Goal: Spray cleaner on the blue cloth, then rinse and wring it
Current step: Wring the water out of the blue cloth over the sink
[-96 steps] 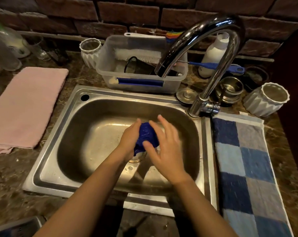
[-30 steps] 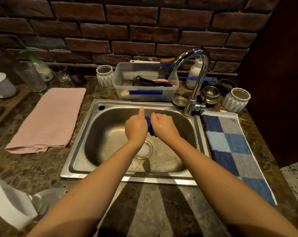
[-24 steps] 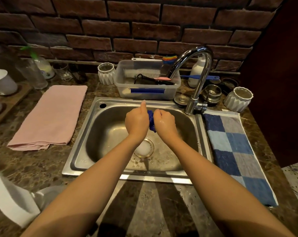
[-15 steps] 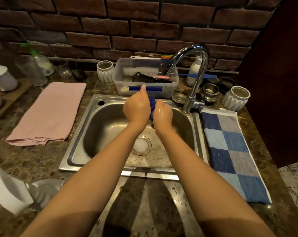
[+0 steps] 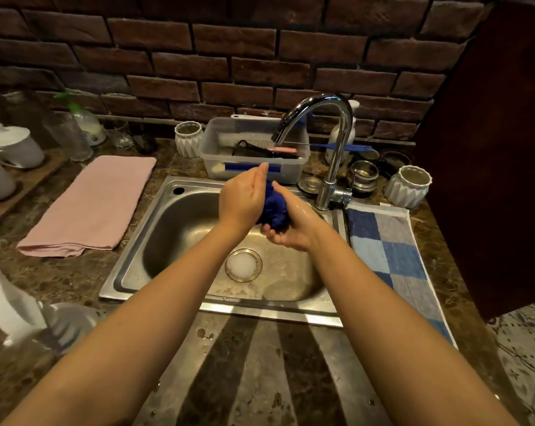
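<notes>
**Wringing over the basin: grip loosening**

Since half a second back, both fists have eased apart and the right hand (image 5: 290,230) has rolled palm-up. More of the blue cloth (image 5: 273,209) shows now.

- Cloth: a bunched wad held in the air between both hands, above the sink (image 5: 143,229), toward 1 o'clock from the foamy drain (image 5: 243,265).
- Right hand: cupped beneath the wad, fingers curled up round its underside, wrist wet.
- Left hand (image 5: 244,199): pressed against the wad's 9 o'clock side, one digit pointing up. Its fingers are hidden behind it, so I can't tell whether they wrap the cloth.
- Tap (image 5: 336,142) stands at the sink's 2 o'clock; I see no stream.
- Pink towel (image 5: 91,204) lies at the sink's 9 o'clock, checked towel (image 5: 392,256) at 3 o'clock.

Handling, as I judge it: soft and limp, heavier for the water, probably slick with cleaner. Best gripped at both ends of the wad and twisted opposite ways. Wringing looks under way, the task near its end.
</notes>
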Demonstrator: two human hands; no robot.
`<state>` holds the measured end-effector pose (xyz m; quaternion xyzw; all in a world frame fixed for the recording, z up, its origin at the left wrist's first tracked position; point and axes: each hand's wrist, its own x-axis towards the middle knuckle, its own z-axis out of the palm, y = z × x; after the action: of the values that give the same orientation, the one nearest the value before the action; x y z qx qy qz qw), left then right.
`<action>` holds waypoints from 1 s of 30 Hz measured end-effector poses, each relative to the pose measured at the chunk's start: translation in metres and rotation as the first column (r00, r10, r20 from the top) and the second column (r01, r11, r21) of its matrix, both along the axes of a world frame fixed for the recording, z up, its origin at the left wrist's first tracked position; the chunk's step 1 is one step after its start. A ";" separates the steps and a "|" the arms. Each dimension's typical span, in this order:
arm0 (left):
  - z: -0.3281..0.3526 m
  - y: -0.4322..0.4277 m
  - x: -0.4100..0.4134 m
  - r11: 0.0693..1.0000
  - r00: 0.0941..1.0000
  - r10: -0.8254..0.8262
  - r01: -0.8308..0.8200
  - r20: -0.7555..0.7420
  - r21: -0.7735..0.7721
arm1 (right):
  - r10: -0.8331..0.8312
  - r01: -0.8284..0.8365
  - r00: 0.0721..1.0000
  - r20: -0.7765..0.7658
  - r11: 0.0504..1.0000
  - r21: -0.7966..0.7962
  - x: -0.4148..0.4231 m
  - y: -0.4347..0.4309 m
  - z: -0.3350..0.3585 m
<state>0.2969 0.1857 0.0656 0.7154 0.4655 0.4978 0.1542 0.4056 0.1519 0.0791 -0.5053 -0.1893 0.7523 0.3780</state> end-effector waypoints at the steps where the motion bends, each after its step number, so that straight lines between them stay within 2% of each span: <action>1: -0.001 0.000 0.000 1.000 1.000 0.005 -0.004 -0.023 0.029 | 0.005 -0.006 1.000 0.030 0.999 0.034 0.000 0.000 0.000; 4: -0.001 -0.003 0.001 0.998 0.999 0.020 -0.018 -0.037 0.058 | -0.046 0.018 0.980 0.192 0.990 0.141 -0.004 -0.001 0.000; 7: 0.000 -0.010 0.001 0.999 1.000 0.022 -0.022 -0.001 0.032 | -0.162 0.114 0.927 0.337 0.981 0.158 -0.010 -0.004 0.000; 10: 0.007 -0.018 0.001 0.994 0.996 0.034 -0.026 0.081 -0.105 | -0.292 0.222 0.868 0.401 0.952 0.212 -0.018 -0.007 -0.002; 12: 0.013 -0.023 0.003 0.959 0.990 0.068 -0.031 0.122 -0.280 | -0.364 0.261 0.824 0.434 0.924 0.279 -0.020 -0.009 -0.005; 14: 0.015 -0.032 0.000 0.854 0.974 0.088 0.034 0.209 -0.519 | -0.419 0.294 0.782 0.463 0.901 0.319 -0.018 -0.012 -0.005; 16: 0.015 -0.043 -0.011 0.651 0.922 0.082 0.238 0.379 -0.721 | -0.437 0.282 0.764 0.474 0.888 0.364 -0.013 -0.014 -0.004; 17: 0.014 -0.048 -0.018 0.579 0.883 0.073 0.341 0.463 -0.741 | -0.411 0.233 0.774 0.483 0.893 0.386 -0.010 -0.016 -0.004; 18: 0.013 -0.052 -0.025 0.555 0.847 0.069 0.407 0.527 -0.726 | -0.357 0.157 0.794 0.492 0.902 0.402 -0.008 -0.019 -0.004; 20: 0.012 -0.055 -0.039 0.605 0.827 0.079 0.404 0.557 -0.686 | -0.204 -0.015 0.866 0.456 0.902 0.432 -0.001 -0.030 -0.005; 22: 0.015 -0.055 -0.049 0.680 0.854 0.093 0.320 0.511 -0.659 | -0.004 -0.206 0.909 0.416 0.864 0.459 0.011 -0.040 -0.009; 25: 0.016 -0.059 -0.060 0.743 0.875 0.089 0.260 0.475 -0.617 | 0.234 -0.449 0.847 0.478 0.794 0.408 0.017 -0.054 -0.009; 27: 0.014 -0.066 -0.065 0.771 0.891 0.057 0.248 0.450 -0.587 | 0.202 -0.430 0.842 0.501 0.813 0.394 0.004 -0.067 -0.004; 30: 0.012 -0.079 -0.079 0.773 0.918 -0.007 0.257 0.397 -0.580 | -0.009 -0.270 0.855 0.518 0.846 0.460 -0.015 -0.079 -0.001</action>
<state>0.2181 0.1067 0.0779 0.5480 0.5126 0.4304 0.5017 0.3911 0.0733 0.0781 -0.5478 -0.5109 0.5405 0.3830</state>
